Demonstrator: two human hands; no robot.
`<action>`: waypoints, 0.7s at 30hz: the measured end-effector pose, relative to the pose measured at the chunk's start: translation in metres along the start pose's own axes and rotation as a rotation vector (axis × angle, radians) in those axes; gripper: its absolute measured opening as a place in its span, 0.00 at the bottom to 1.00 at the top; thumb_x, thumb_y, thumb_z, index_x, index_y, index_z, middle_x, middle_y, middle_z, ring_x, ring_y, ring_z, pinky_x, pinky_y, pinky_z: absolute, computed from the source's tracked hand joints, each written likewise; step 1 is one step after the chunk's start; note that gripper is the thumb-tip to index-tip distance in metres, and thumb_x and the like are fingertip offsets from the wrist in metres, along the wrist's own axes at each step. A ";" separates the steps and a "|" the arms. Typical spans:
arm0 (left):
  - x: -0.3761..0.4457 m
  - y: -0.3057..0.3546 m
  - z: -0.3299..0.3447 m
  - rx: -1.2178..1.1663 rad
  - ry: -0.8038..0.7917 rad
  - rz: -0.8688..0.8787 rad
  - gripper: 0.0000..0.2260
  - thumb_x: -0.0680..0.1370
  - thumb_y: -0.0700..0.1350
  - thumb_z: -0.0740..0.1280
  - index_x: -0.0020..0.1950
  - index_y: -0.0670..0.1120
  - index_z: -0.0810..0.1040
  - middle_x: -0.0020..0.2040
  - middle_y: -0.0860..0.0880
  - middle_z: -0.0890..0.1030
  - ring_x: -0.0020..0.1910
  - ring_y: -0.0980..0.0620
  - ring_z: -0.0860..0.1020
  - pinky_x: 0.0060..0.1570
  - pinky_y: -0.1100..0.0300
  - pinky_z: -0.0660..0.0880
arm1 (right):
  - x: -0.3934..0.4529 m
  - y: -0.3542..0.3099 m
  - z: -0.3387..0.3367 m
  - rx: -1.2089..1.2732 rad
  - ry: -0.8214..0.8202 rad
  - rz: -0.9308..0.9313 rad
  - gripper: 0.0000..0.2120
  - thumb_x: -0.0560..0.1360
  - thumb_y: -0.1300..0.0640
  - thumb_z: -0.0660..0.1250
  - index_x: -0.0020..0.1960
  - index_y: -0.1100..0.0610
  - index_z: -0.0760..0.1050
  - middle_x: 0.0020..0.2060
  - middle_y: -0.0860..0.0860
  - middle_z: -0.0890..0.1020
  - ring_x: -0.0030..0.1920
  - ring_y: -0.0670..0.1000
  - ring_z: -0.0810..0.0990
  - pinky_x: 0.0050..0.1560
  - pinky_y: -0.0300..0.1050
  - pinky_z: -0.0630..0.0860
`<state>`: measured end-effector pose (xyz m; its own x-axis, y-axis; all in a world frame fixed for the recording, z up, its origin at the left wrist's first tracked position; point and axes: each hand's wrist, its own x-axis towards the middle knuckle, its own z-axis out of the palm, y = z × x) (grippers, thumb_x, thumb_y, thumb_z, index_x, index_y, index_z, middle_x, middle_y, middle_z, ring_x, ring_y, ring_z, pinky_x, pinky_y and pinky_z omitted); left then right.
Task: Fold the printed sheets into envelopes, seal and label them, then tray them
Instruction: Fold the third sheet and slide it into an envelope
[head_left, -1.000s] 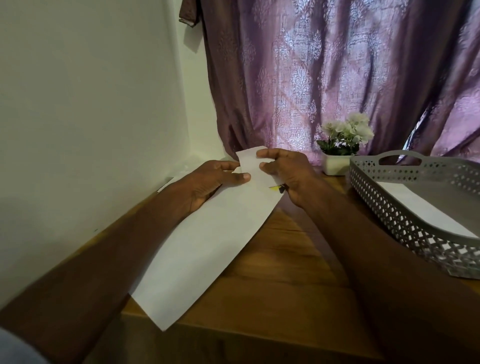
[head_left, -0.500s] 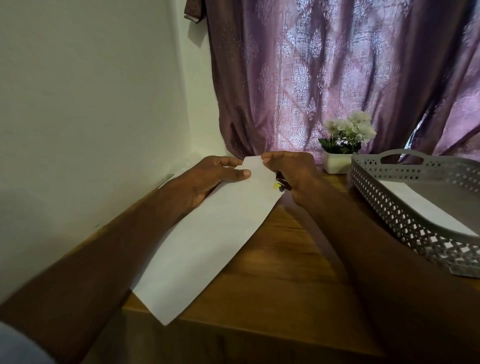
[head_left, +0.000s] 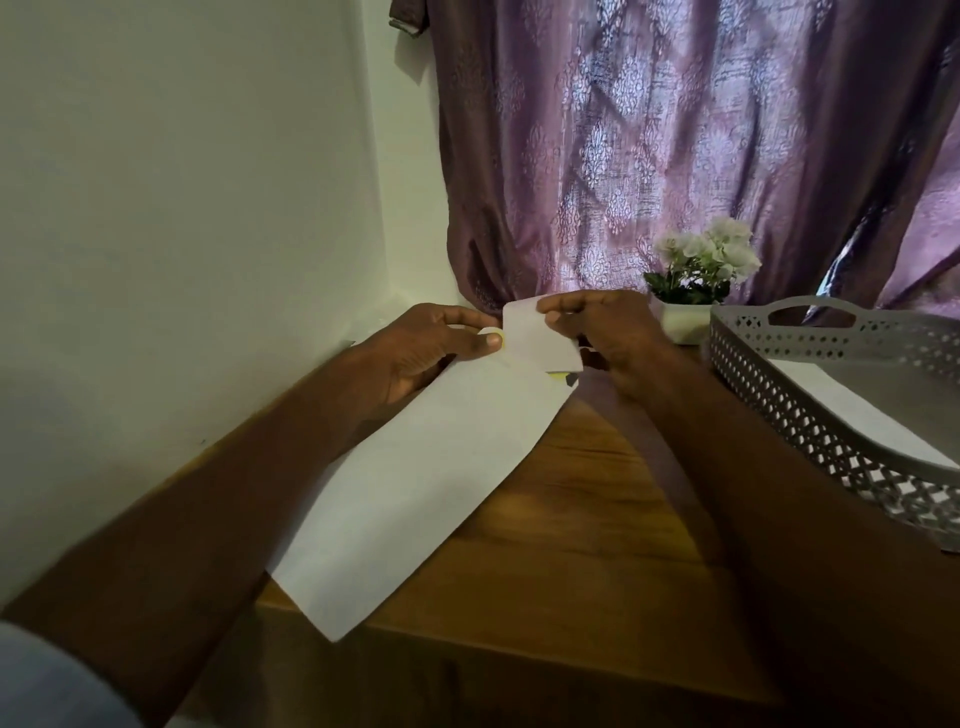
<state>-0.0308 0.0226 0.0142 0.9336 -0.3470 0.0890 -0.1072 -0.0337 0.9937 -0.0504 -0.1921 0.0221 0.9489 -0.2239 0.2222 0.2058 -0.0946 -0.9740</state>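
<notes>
White folded sheet (head_left: 415, 483) (flap raised)

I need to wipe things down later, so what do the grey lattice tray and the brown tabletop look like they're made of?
The grey lattice tray looks like moulded plastic, matte: uniform colour, regular cut-out pattern, moulded handle slot. The brown tabletop looks like wood or wood-look laminate, smooth with a slight sheen: grain streaks show, but which one cannot be told.

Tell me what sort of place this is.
Likely a room at home, not an office: a patterned purple curtain, a small potted plant and a wooden table pushed into a corner.
</notes>
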 end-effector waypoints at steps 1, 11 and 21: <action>0.001 0.000 0.000 0.012 -0.001 -0.001 0.17 0.74 0.37 0.78 0.62 0.40 0.83 0.56 0.39 0.86 0.57 0.39 0.85 0.63 0.45 0.79 | -0.002 0.000 0.001 -0.001 -0.025 -0.002 0.07 0.74 0.67 0.74 0.49 0.59 0.87 0.44 0.54 0.87 0.44 0.51 0.84 0.38 0.40 0.82; 0.003 0.000 0.000 0.100 -0.047 0.000 0.18 0.75 0.35 0.76 0.64 0.40 0.82 0.57 0.41 0.86 0.57 0.42 0.85 0.63 0.47 0.79 | -0.001 -0.003 -0.003 -0.224 -0.050 -0.112 0.09 0.78 0.67 0.69 0.49 0.57 0.87 0.40 0.48 0.85 0.41 0.47 0.80 0.35 0.33 0.78; 0.006 -0.004 -0.002 0.075 -0.021 -0.026 0.18 0.74 0.35 0.76 0.64 0.40 0.82 0.57 0.39 0.86 0.58 0.41 0.85 0.63 0.46 0.80 | 0.004 0.000 -0.010 -0.259 -0.040 -0.109 0.12 0.78 0.69 0.66 0.51 0.57 0.86 0.38 0.47 0.84 0.38 0.45 0.78 0.33 0.31 0.74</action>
<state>-0.0246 0.0222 0.0111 0.9292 -0.3646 0.0608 -0.1088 -0.1126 0.9877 -0.0491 -0.2022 0.0238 0.9342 -0.1611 0.3182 0.2442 -0.3615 -0.8998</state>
